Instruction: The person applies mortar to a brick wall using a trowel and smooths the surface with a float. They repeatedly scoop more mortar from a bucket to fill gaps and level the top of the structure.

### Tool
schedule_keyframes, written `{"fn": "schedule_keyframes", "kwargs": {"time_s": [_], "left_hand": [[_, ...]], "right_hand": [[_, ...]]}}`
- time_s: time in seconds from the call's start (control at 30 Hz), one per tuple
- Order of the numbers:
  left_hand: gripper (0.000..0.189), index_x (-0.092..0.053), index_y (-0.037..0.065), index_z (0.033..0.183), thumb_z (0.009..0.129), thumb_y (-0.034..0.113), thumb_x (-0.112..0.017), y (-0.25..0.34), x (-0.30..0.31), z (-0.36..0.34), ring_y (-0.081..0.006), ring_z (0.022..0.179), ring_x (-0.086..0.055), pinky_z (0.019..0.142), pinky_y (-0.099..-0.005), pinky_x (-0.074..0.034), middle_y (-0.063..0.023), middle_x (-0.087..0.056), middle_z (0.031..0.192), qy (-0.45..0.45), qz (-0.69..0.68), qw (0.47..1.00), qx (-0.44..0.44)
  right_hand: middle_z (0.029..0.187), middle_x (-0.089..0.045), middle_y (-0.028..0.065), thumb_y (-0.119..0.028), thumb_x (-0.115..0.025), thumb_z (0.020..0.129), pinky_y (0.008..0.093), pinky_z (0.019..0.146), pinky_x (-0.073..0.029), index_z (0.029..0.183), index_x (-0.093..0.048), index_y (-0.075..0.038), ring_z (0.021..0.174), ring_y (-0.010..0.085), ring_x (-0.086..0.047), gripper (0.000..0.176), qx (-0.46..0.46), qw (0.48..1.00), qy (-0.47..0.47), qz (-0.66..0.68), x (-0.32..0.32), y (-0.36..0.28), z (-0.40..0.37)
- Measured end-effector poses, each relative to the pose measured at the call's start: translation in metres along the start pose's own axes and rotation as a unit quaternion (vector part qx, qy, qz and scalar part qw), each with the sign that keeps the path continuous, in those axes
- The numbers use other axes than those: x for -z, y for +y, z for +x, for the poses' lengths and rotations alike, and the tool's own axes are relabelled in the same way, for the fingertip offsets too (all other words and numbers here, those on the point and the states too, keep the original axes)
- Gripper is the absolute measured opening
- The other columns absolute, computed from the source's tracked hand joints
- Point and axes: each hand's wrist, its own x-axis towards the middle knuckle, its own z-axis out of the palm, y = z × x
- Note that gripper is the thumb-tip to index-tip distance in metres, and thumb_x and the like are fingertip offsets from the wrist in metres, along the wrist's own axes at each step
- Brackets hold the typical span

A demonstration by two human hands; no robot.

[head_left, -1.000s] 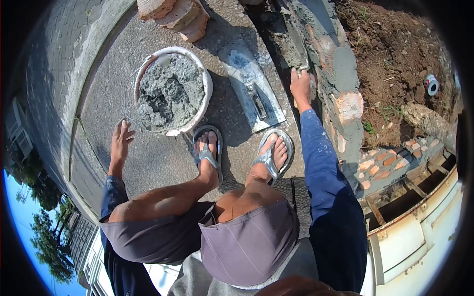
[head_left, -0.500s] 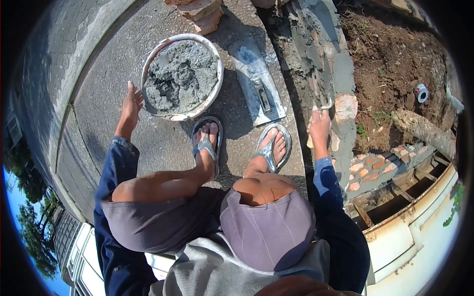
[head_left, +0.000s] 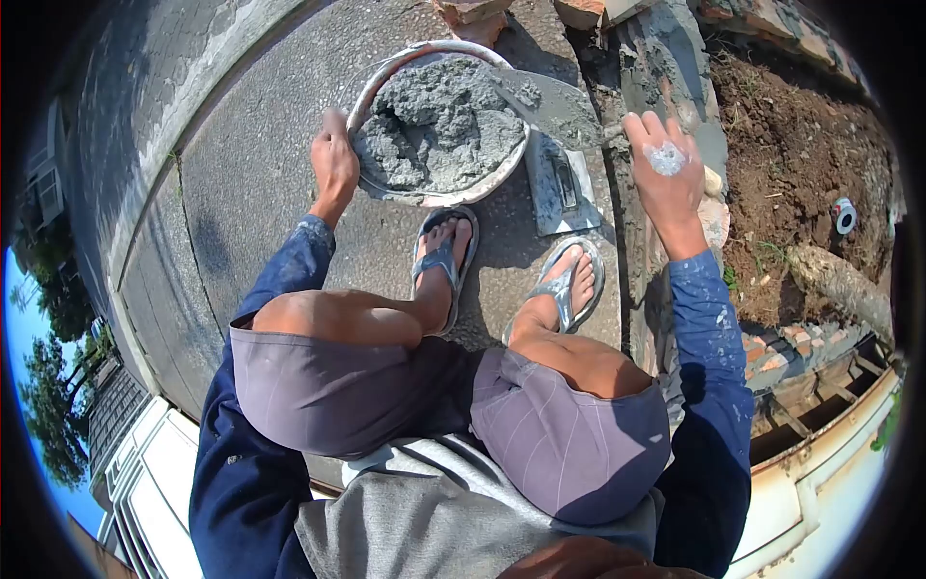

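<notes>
A round bucket [head_left: 359, 114] holds grey wet mortar [head_left: 439, 125] with a rough, dug-out surface. My left hand [head_left: 335, 164] is closed at the bucket's left rim, its fingertips partly hidden against the side. My right hand [head_left: 666, 169], with a white mortar smear on its back, grips the handle of a trowel [head_left: 559, 108]. The trowel's wide blade, coated in mortar, reaches over the bucket's right rim. Below the blade, a flat plastering float [head_left: 561, 188] with a dark handle lies on the paving, partly covered from view.
Bricks [head_left: 473, 19] lie beyond the bucket. To the right runs a low mortared wall [head_left: 680, 58], with bare soil [head_left: 781, 164] and a white pipe end [head_left: 845, 216] past it. My sandalled feet [head_left: 446, 256] stand close to the bucket. A rusty-edged white metal structure [head_left: 820, 492] is at lower right.
My right hand has lifted from the wall and brought the trowel left over the bucket's edge. My left hand has closed at the rim. The view has shifted, moving the bucket rightward.
</notes>
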Motion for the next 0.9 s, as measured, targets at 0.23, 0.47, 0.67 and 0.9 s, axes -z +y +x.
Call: {"fn": "schedule_keyframes", "kwargs": {"time_s": [0.23, 0.47, 0.67, 0.9], "left_hand": [[0.058, -0.061, -0.003, 0.086, 0.100, 0.048, -0.037, 0.065, -0.021, -0.045, -0.0143, 0.061, -0.042, 0.056, -0.0345, -0.037, -0.0048, -0.048, 0.061, -0.004, 0.000, 0.998, -0.055], [0.054, -0.060, -0.002, 0.087, 0.101, 0.045, -0.036, 0.077, -0.033, -0.052, -0.0155, 0.061, -0.042, 0.058, -0.0348, -0.038, -0.0056, -0.049, 0.063, -0.040, -0.023, 0.993, -0.108], [0.062, -0.053, -0.002, 0.077, 0.100, 0.052, -0.032, 0.065, -0.028, -0.032, -0.0144, 0.061, -0.041, 0.056, -0.0345, -0.036, -0.0055, -0.045, 0.062, -0.024, 0.032, 0.993, -0.109], [0.067, -0.052, -0.002, 0.069, 0.099, 0.055, -0.032, 0.007, -0.008, -0.002, -0.0109, 0.060, -0.039, 0.055, -0.0330, -0.035, -0.0009, -0.046, 0.061, 0.008, 0.046, 0.999, -0.005]], "right_hand": [[0.078, -0.055, 0.0050, -0.011, -0.057, 0.076, 0.0378, 0.059, -0.047, 0.092, -0.054, -0.013, 0.072, 0.0255, -0.059, 0.016, 0.118, 0.986, 0.005, 0.114, -0.060, -0.056, 0.015], [0.103, -0.067, 0.0144, -0.006, -0.057, 0.073, 0.0435, 0.073, -0.051, 0.113, -0.062, -0.014, 0.089, 0.0329, -0.065, 0.041, -0.048, 0.943, -0.085, 0.317, -0.089, -0.060, -0.042], [0.096, -0.067, 0.0172, -0.003, -0.058, 0.070, 0.0448, 0.076, -0.050, 0.098, -0.064, -0.003, 0.090, 0.0364, -0.063, 0.029, -0.159, 0.906, -0.031, 0.390, -0.105, -0.060, -0.078], [0.080, -0.061, 0.0216, -0.012, -0.061, 0.070, 0.0487, 0.073, -0.048, 0.087, -0.060, 0.001, 0.080, 0.0452, -0.058, 0.022, -0.349, 0.886, -0.111, 0.286, -0.142, -0.018, -0.133]]}}
